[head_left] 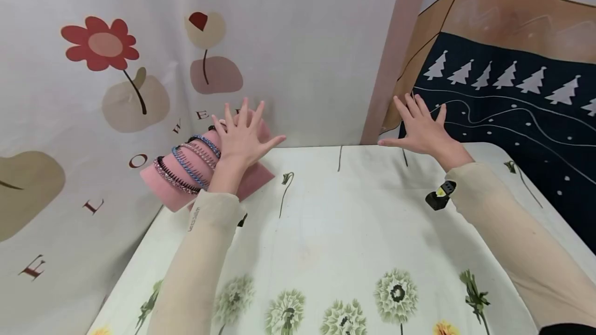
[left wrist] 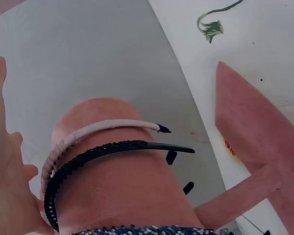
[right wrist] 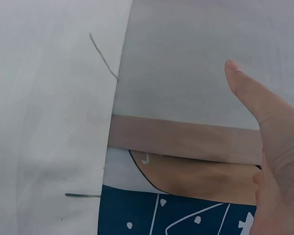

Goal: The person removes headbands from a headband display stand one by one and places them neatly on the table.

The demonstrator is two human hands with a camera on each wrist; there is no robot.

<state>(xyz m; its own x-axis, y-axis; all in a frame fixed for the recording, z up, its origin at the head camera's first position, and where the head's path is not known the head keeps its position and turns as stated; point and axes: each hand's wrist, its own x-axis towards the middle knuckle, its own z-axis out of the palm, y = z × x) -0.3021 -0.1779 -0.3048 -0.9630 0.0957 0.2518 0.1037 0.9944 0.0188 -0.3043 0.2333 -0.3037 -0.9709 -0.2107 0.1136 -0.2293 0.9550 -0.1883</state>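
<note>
Headbands (head_left: pixel 185 168) lay around the pink stand (left wrist: pixel 130 188) at the left of the counter (head_left: pixel 321 211). My left grip (head_left: pixel 242 143) was spread over the stand, contact unclear; my right grip (head_left: pixel 423 132), also spread, hung well apart. Both empty. Judgement: steadying the stand while pinching one band's arch suited best, since inner teeth could snag.

Wall cloth (head_left: pixel 302 45): letters (head_left: pixel 32 272) F, L, O, W, E; 6th partly hidden by left hand (head_left: pixel 242 143). Left sleeve (head_left: pixel 186 273): small lettering (head_left: pixel 193 219), illegible. Brown print (right wrist: pixel 201 176), right wrist view: pale J-like mark (right wrist: pixel 146 159).
</note>
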